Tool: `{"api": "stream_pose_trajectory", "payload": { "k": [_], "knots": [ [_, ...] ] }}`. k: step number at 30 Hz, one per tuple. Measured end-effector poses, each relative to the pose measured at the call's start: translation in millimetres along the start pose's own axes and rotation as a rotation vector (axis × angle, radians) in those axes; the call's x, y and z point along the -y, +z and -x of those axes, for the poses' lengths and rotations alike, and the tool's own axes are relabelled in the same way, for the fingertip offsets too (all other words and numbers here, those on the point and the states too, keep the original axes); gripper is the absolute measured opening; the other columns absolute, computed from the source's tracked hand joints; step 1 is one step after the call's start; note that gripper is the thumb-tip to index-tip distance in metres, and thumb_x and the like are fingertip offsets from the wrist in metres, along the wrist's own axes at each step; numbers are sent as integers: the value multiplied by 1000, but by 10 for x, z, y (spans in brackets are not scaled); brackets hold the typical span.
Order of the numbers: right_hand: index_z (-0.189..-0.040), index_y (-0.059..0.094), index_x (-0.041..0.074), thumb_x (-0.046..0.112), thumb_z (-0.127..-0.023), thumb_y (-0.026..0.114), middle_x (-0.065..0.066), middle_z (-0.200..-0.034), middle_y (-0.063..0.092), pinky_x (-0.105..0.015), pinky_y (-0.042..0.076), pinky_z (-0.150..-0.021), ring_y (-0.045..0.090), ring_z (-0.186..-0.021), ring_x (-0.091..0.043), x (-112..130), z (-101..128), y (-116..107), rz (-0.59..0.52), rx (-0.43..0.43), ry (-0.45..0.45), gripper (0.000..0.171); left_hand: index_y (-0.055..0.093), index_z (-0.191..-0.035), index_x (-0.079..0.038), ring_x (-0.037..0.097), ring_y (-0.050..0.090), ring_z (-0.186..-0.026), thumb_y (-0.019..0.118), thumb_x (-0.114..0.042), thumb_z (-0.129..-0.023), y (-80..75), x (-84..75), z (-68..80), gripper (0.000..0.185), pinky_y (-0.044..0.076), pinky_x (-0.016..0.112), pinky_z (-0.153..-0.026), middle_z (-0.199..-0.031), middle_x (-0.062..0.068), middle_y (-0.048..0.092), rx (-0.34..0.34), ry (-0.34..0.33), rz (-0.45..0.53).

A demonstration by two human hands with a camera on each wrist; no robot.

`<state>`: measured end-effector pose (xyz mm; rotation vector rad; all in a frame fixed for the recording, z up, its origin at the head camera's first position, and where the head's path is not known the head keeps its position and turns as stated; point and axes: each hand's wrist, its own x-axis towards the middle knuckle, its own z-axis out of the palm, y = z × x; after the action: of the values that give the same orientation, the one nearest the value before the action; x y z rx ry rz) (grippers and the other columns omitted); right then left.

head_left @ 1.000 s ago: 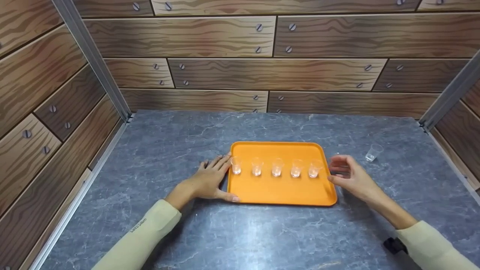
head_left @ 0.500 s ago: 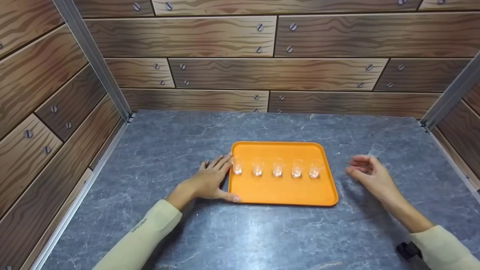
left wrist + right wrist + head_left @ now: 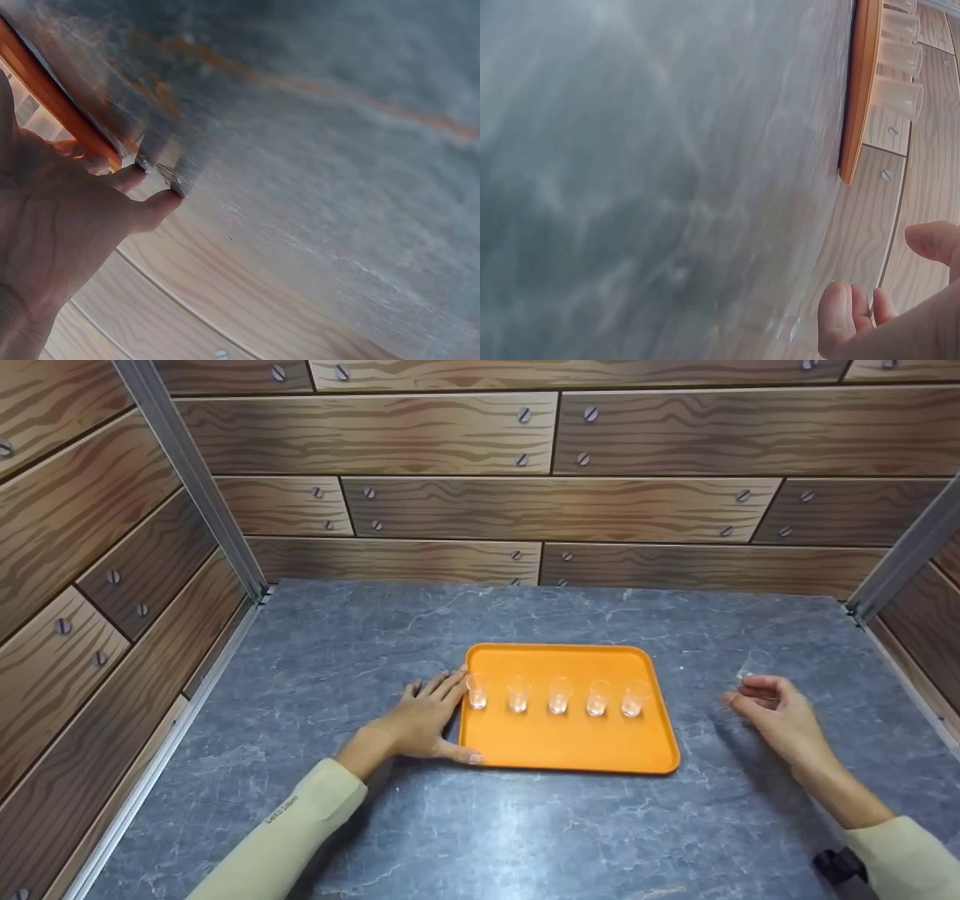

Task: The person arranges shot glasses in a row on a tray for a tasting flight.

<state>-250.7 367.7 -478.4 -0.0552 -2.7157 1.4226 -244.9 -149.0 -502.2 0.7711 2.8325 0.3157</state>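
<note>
An orange tray (image 3: 570, 746) lies on the table, bearing a row of several small clear plastic cups (image 3: 558, 703). My left hand (image 3: 420, 726) rests at the tray's left edge, fingers spread, thumb on the near left corner. In the left wrist view its fingertips touch the tabletop beside the orange rim (image 3: 56, 94). To the right of the tray, my right hand (image 3: 786, 724) hovers over the table with loosely bent fingers. A lone clear cup (image 3: 757, 661) stands just beyond its fingertips, partly hidden. The right wrist view shows thumb (image 3: 934, 241) and fingers apart, nothing between them.
The table (image 3: 337, 645) has a blue-grey marbled top. Wood-patterned walls (image 3: 450, 502) enclose it at the back and sides, with metal posts (image 3: 199, 480) at the corners. A black device (image 3: 840, 866) sits at the right wrist.
My right hand has moved away from the tray's right edge, rightward to the lone cup. The left hand, tray and row of cups have stayed in place.
</note>
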Motion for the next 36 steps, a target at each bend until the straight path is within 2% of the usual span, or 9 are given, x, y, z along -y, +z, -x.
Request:
{"api": "stream_pose_trajectory", "payload": {
  "k": [3,6,9,14,18,21,25,33,36],
  "knots": [
    [-138,47,-10,32,-98,71,9,-108,63,-9,48,-75,53,-88,15,-46,-27,-43,-9,-14,10,63,8,-167,-14,38,15,-157,54,-94,-74,-2,-3,-4,131,19,72,-116,-174,6,4,2,1,-4],
    [-137,48,-11,32,-98,71,16,-102,59,-9,49,-74,52,-88,15,-87,-57,-88,-14,-19,24,63,8,-167,-15,39,15,-157,55,-93,-74,-4,-1,-5,131,19,72,-116,-174,7,5,0,2,-3],
    [-139,45,-12,37,-98,70,2,-113,60,-10,48,-73,50,-86,15,-122,-78,-137,10,-12,57,68,8,-167,-14,39,14,-157,55,-94,-73,0,-1,-7,131,18,72,-116,-174,7,5,1,2,-7],
    [-140,41,-12,44,-98,68,-21,-128,55,-13,49,-68,50,-81,12,-169,-112,-220,72,-16,98,75,7,-167,-14,39,13,-157,55,-94,-73,2,0,0,132,18,71,-117,-174,6,3,4,-1,-1],
    [-143,38,-12,48,-97,67,-26,-132,52,-16,49,-66,52,-83,4,-189,-145,-270,110,-11,125,81,8,-167,-13,38,14,-157,56,-93,-73,5,1,1,132,18,71,-117,-174,6,4,-4,6,5],
    [-149,31,-13,51,-97,65,-33,-140,46,-14,48,-67,58,-97,-13,-189,-184,-286,102,1,142,89,8,-167,-13,37,14,-157,56,-94,-73,8,0,3,132,18,71,-117,-174,7,4,-9,9,2],
    [-152,26,-14,50,-97,65,-37,-146,41,-12,47,-67,55,-115,-34,-188,-250,-276,80,-4,155,93,9,-167,-12,37,14,-157,55,-93,-74,5,6,2,132,18,71,-117,-174,8,5,-16,15,-7],
    [-152,28,-14,50,-98,64,-38,-145,44,-13,42,-68,52,-122,-44,-191,-366,-246,111,-14,147,92,11,-166,-11,38,15,-157,56,-92,-74,-7,-2,12,131,19,72,-116,-174,9,7,-24,19,-14],
    [-153,26,-15,51,-98,63,-40,-146,42,-22,45,-76,49,-127,-49,-187,-397,-244,128,2,139,94,10,-167,-11,39,15,-157,56,-93,-74,-10,-6,10,131,19,72,-116,-174,9,6,-19,16,-10]
  ]
}}
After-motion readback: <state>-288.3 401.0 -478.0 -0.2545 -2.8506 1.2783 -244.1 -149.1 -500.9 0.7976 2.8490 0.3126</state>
